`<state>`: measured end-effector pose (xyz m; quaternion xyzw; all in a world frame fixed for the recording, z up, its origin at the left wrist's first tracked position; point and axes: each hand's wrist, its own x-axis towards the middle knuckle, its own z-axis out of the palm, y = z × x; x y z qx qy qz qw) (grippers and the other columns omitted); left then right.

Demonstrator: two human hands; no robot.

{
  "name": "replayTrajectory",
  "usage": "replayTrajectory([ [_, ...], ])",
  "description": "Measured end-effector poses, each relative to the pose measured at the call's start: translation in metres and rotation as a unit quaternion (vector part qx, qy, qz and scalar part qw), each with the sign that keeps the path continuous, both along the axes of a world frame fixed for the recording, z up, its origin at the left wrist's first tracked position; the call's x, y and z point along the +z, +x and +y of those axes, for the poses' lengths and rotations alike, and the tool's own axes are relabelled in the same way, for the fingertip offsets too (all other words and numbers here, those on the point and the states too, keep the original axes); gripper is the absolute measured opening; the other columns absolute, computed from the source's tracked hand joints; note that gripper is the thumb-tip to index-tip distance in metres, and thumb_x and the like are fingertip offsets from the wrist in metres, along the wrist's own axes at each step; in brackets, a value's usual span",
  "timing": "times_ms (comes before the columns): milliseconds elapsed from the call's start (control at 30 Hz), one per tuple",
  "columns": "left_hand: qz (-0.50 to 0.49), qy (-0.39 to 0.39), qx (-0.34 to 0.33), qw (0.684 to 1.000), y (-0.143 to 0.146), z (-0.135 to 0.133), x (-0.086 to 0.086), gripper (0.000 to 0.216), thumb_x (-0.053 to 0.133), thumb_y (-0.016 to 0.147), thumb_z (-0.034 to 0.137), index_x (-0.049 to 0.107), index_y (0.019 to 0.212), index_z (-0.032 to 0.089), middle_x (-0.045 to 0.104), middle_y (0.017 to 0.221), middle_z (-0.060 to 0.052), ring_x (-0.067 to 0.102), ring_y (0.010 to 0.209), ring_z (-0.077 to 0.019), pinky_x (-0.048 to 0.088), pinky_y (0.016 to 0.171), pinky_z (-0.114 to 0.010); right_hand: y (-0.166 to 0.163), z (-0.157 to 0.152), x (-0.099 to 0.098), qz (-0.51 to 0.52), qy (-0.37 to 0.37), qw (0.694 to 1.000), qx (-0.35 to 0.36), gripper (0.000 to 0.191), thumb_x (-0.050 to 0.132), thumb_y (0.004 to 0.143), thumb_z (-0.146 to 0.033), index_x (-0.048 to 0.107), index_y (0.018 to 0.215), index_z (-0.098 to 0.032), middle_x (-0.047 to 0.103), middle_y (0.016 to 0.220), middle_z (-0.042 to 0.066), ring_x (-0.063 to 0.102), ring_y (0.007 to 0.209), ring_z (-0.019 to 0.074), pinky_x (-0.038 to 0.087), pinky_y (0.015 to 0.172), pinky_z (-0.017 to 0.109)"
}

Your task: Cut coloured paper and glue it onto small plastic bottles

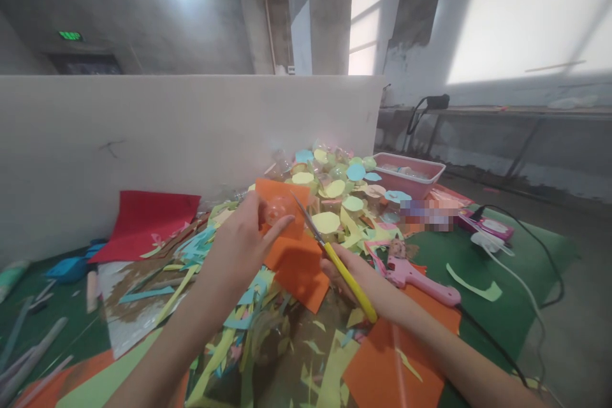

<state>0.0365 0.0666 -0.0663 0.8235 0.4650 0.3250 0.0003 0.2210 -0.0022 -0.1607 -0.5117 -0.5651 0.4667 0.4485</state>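
Red paper (148,223) at your far left, spread out in front of the white panel (191,127). Run right, and here's your left hand (243,229), half closed, fingers gathered at the left side of an orange paper square (300,228), thumb stretched across toward the middle. In that same grip sits a clear plastic dome (276,209), which seems to rest against the orange.

And here's the relation that counts: the square is right at your left hand, the nearer one, and up and to the left of your right hand (361,268). The yellow-handled scissors (338,263) bridge the gap, long axis slanting from lower right to upper left, tips overlapping the square's right-hand part in your view. Whether steel touches paper, you can't tell from here; nor how wide the blades stand.

Look at that square: bright, plain, straight-edged, held up facing you, no clear long axis, with highlights where the plastic shines over it. Loose orange sheets (301,274) lie below among scraps; a heap of plastic pieces topped with paper discs (335,189) spreads behind.

Further right, that right hand is curled round the yellow handle, some fingers hidden. Just beside it, a pink glue gun (423,278) lies on the green-covered table (507,261), and a pink basin (421,188) stands well beyond.
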Motion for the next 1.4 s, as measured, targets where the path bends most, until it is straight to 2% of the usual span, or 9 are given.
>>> replayTrajectory([
  [167, -0.008, -0.003, -0.010, 1.000, -0.003, 0.002, 0.000, 0.032, 0.054, 0.087, 0.054, 0.040, 0.081, 0.025, 0.056, 0.075, 0.003, 0.055, 0.065, -0.0179, 0.038, 0.059, -0.029, 0.000, 0.001, -0.002, 0.002, 0.025, 1.000, 0.016, 0.040, 0.060, 0.085, -0.058, 0.041, 0.080, -0.023, 0.031, 0.060, -0.009, 0.029, 0.045, 0.0068, 0.024, 0.041, 0.020],
  [400, 0.024, -0.019, -0.028, 0.999, -0.001, 0.002, 0.001, 0.030, 0.054, 0.087, 0.050, 0.041, 0.079, 0.025, 0.052, 0.071, 0.004, 0.051, 0.063, -0.0165, 0.038, 0.058, -0.029, 0.001, -0.008, 0.009, -0.038, 0.024, 0.998, 0.034, 0.041, 0.056, 0.086, -0.062, 0.042, 0.090, -0.024, 0.040, 0.065, -0.007, 0.031, 0.051, 0.0088, 0.027, 0.045, 0.022],
  [533, 0.035, -0.009, -0.037, 0.999, 0.000, 0.002, -0.001, 0.029, 0.052, 0.088, 0.047, 0.038, 0.077, 0.025, 0.050, 0.071, 0.004, 0.050, 0.063, -0.0168, 0.038, 0.058, -0.029, -0.001, -0.004, 0.006, -0.034, 0.029, 0.999, 0.009, 0.042, 0.057, 0.085, -0.063, 0.042, 0.084, -0.023, 0.035, 0.063, -0.007, 0.031, 0.049, 0.0084, 0.026, 0.044, 0.023],
  [667, 0.035, -0.009, -0.038, 0.999, 0.002, 0.003, -0.001, 0.030, 0.051, 0.088, 0.049, 0.037, 0.076, 0.025, 0.049, 0.070, 0.004, 0.049, 0.061, -0.0165, 0.037, 0.057, -0.029, -0.001, -0.003, 0.005, -0.015, 0.013, 1.000, 0.021, 0.044, 0.053, 0.086, -0.064, 0.038, 0.078, -0.024, 0.033, 0.059, -0.008, 0.030, 0.046, 0.0080, 0.025, 0.042, 0.022],
  [833, 0.041, -0.020, -0.059, 0.997, 0.004, 0.000, -0.001, 0.030, 0.051, 0.088, 0.050, 0.039, 0.078, 0.025, 0.048, 0.069, 0.005, 0.047, 0.059, -0.0154, 0.035, 0.055, -0.028, 0.004, -0.006, 0.011, -0.090, 0.055, 0.994, 0.032, 0.040, 0.046, 0.091, -0.063, 0.042, 0.089, -0.023, 0.042, 0.065, -0.006, 0.038, 0.054, 0.0109, 0.033, 0.048, 0.024],
  [967, 0.052, -0.011, -0.072, 0.996, 0.004, 0.000, -0.002, 0.028, 0.051, 0.089, 0.047, 0.038, 0.078, 0.025, 0.047, 0.069, 0.005, 0.047, 0.059, -0.0154, 0.035, 0.055, -0.028, 0.004, -0.001, 0.005, -0.113, 0.077, 0.991, 0.014, 0.041, 0.042, 0.092, -0.063, 0.042, 0.084, -0.023, 0.042, 0.066, -0.005, 0.040, 0.056, 0.0120, 0.033, 0.051, 0.025],
  [1167, 0.065, -0.004, -0.075, 0.995, 0.003, 0.003, -0.003, 0.026, 0.050, 0.089, 0.047, 0.041, 0.081, 0.025, 0.048, 0.071, 0.004, 0.048, 0.060, -0.0161, 0.037, 0.055, -0.029, 0.003, 0.004, -0.004, -0.100, 0.054, 0.994, -0.003, 0.048, 0.040, 0.090, -0.067, 0.036, 0.073, -0.023, 0.035, 0.060, -0.006, 0.034, 0.052, 0.0105, 0.027, 0.047, 0.024],
  [1333, 0.065, -0.012, -0.090, 0.994, 0.004, 0.002, -0.002, 0.023, 0.051, 0.088, 0.045, 0.045, 0.085, 0.023, 0.052, 0.074, 0.002, 0.052, 0.064, -0.0176, 0.039, 0.058, -0.030, 0.004, -0.002, 0.004, -0.135, 0.092, 0.987, 0.001, 0.042, 0.042, 0.092, -0.063, 0.043, 0.084, -0.023, 0.045, 0.069, -0.004, 0.039, 0.059, 0.0119, 0.033, 0.052, 0.024],
  [1400, 0.070, -0.004, -0.097, 0.993, 0.005, 0.002, -0.002, 0.021, 0.052, 0.088, 0.043, 0.046, 0.084, 0.023, 0.053, 0.074, 0.001, 0.053, 0.067, -0.0185, 0.039, 0.059, -0.030, 0.005, -0.001, 0.004, -0.138, 0.091, 0.986, 0.000, 0.041, 0.041, 0.092, -0.063, 0.043, 0.084, -0.023, 0.044, 0.068, -0.004, 0.039, 0.058, 0.0121, 0.033, 0.053, 0.025],
])
